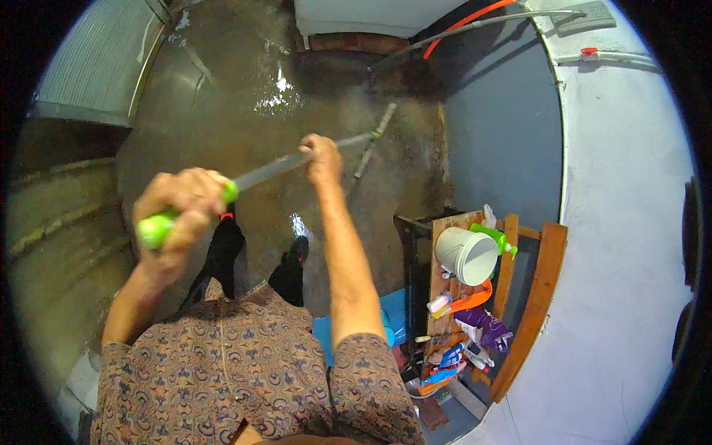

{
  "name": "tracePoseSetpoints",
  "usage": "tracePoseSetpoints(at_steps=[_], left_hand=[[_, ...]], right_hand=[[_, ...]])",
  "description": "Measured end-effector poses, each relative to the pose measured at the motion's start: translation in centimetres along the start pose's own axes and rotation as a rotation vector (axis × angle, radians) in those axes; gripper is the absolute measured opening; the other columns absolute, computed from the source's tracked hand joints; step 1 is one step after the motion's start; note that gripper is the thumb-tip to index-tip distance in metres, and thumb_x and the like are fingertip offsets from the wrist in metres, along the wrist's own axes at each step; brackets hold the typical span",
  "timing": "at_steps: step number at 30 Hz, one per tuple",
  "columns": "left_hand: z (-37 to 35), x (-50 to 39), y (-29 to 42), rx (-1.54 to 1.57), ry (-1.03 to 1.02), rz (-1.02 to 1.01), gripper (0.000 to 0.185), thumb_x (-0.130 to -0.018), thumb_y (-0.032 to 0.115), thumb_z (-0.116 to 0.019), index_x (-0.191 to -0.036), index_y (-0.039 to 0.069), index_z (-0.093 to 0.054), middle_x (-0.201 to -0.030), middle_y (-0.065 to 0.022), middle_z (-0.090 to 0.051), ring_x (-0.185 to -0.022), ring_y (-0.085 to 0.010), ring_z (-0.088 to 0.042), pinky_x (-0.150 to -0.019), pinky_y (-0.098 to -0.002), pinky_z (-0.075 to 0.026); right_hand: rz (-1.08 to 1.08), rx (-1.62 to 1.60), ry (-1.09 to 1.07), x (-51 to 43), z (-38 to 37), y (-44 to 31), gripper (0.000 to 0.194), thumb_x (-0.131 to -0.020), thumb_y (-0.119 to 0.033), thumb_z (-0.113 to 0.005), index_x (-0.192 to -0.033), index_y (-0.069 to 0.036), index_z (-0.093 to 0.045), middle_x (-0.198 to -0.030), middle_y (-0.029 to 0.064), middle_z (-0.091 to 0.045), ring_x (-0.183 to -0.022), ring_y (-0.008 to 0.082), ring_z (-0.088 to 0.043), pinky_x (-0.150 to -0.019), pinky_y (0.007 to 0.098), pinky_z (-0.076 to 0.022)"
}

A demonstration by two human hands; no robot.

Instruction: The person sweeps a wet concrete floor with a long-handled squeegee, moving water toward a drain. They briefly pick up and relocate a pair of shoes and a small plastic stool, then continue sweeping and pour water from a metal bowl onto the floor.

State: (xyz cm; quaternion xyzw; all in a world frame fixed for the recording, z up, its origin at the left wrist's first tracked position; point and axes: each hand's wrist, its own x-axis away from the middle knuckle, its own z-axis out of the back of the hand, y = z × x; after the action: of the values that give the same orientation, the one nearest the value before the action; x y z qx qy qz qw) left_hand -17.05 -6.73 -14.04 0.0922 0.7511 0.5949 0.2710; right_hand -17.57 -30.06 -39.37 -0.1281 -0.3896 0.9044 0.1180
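Note:
My left hand (181,208) is wrapped around the green grip (156,230) at the upper end of a long pole. Further down, my right hand (324,158) grasps the grey shaft (272,171). The pole slants away from me toward the right and ends in a narrow crosswise head (376,139), which looks like a floor squeegee. That head rests on the wet concrete floor (250,128), where light glints off the water. Both of my feet stand on the floor below my hands.
At right, a wooden shelf (439,233) carries a white bucket (466,256), a green pump bottle (492,236), a purple packet (486,328) and several tubes. A white tub (356,16) stands ahead. An orange hose (467,22) and a pipe (612,57) run along the right wall.

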Motion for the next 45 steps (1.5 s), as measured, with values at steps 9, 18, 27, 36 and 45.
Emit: tracePoseSetpoints(at_steps=[9,18,27,36,45], left_hand=[[14.4,-4.5,8.0,-0.202,-0.002,-0.122,0.030,-0.089,0.027,-0.060,-0.077,0.014,-0.036,-0.066,0.0003,-0.040,-0.065,-0.0144,-0.042,-0.077,-0.0389,-0.039],[16.0,-4.3,1.2,-0.009,-0.038,-0.099,0.023,-0.086,0.030,-0.062,-0.081,0.012,-0.049,-0.073,-0.0024,-0.055,-0.071,-0.0183,-0.053,-0.079,-0.0428,-0.045],[9.7,-7.8,-6.7,0.209,-0.066,0.061,0.017,-0.080,0.003,-0.068,-0.073,0.005,-0.052,-0.071,-0.0046,-0.055,-0.071,-0.0208,-0.053,-0.078,-0.0379,-0.044],[24.1,-17.3,-3.6,0.402,-0.092,0.064,0.019,-0.083,0.009,-0.063,-0.076,0.006,-0.046,-0.064,-0.0037,-0.048,-0.061,-0.0161,-0.045,-0.064,-0.0344,-0.041],[47.9,-42.4,-2.7,0.321,-0.454,-0.004,0.008,-0.090,0.011,-0.052,-0.086,0.004,-0.050,-0.060,-0.0044,-0.052,-0.055,-0.0153,-0.055,-0.057,-0.0360,-0.052]], right_hand=[[0.072,-0.018,-0.138,-9.4,-12.9,-17.9,0.007,-0.074,-0.012,-0.063,-0.078,-0.017,-0.059,-0.079,0.0065,-0.056,-0.088,0.0297,-0.057,-0.065,0.0451,-0.0467],[-0.017,0.245,-0.172,-9.7,-7.1,-12.1,0.007,-0.074,-0.015,-0.064,-0.081,-0.016,-0.061,-0.087,0.0062,-0.060,-0.088,0.0300,-0.059,-0.069,0.0431,-0.0488],[-0.195,0.414,-0.376,-10.4,-2.7,-0.9,0.018,-0.074,-0.024,-0.072,-0.084,-0.010,-0.063,-0.087,0.0096,-0.061,-0.088,0.0310,-0.059,-0.072,0.0426,-0.0463],[-0.155,0.220,-0.616,-17.5,-11.1,-10.2,0.017,-0.075,-0.019,-0.070,-0.090,-0.014,-0.064,-0.090,0.0115,-0.065,-0.090,0.0361,-0.060,-0.072,0.0439,-0.0468],[-0.403,0.075,-0.070,-35.0,-29.4,-26.2,0.012,-0.078,-0.014,-0.063,-0.090,-0.017,-0.062,-0.084,0.0133,-0.067,-0.081,0.0386,-0.062,-0.066,0.0473,-0.0461]])
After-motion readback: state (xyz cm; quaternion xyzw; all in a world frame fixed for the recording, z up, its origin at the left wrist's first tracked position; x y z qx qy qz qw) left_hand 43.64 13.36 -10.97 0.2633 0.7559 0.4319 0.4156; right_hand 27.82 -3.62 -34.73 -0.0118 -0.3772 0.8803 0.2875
